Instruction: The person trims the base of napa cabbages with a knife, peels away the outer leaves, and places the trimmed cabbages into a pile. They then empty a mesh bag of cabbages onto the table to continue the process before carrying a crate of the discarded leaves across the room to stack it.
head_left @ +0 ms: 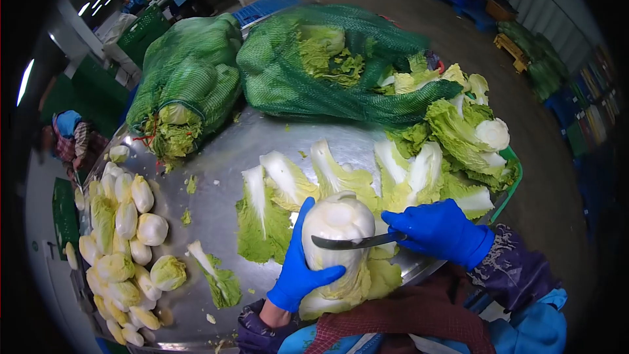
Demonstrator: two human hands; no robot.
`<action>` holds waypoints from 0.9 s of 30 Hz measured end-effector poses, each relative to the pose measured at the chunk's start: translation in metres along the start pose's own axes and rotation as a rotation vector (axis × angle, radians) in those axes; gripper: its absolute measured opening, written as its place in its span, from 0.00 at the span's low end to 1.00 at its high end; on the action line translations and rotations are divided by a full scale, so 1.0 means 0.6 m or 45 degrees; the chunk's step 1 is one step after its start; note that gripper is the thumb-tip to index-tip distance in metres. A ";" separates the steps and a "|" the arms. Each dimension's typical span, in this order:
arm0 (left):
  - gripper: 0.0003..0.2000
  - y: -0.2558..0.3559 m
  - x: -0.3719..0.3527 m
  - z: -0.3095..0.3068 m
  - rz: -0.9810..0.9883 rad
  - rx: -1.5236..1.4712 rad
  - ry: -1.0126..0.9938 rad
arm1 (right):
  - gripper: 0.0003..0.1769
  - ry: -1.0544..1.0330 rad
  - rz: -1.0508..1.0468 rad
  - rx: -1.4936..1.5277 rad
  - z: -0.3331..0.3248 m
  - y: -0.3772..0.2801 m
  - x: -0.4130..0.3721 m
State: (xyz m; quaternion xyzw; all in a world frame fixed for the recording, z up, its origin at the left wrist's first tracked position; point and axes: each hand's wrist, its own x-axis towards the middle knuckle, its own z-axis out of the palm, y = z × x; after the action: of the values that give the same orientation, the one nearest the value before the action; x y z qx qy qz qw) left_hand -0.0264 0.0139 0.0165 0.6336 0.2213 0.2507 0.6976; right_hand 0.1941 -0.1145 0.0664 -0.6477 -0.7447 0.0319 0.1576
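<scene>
Bottom centre: our L hand (298, 269) grips a napa cabbage (337, 220) on the steel table (216, 157); R hand (436, 229) clasps knife (350, 242), blade across it. Trimmed heads (128, 223) piled lower left; upper net sacks (190, 66) full: we judge much remains.

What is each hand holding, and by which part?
Left hand grips a cabbage by its side; right hand holds a knife by the handle, blade laid across the cabbage.
</scene>
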 end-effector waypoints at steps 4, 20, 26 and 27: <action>0.53 0.001 -0.020 0.011 -0.139 -0.011 -0.060 | 0.17 -0.113 0.015 0.006 0.019 0.021 -0.029; 0.52 0.004 -0.034 0.023 -0.401 -0.267 -0.292 | 0.16 -0.141 -0.046 -0.187 0.002 -0.003 -0.053; 0.52 -0.011 -0.033 0.015 -0.479 -0.260 -0.349 | 0.13 -0.262 -0.022 -0.266 -0.003 -0.010 -0.038; 0.52 -0.009 -0.032 0.018 -0.482 -0.260 -0.351 | 0.13 -0.263 -0.020 -0.264 0.002 -0.010 -0.039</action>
State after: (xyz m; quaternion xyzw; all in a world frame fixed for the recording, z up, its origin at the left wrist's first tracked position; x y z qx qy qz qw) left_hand -0.0344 -0.0070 0.0123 0.5353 0.2124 0.0479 0.8161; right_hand 0.1908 -0.1383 0.0625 -0.6480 -0.7613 0.0202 0.0125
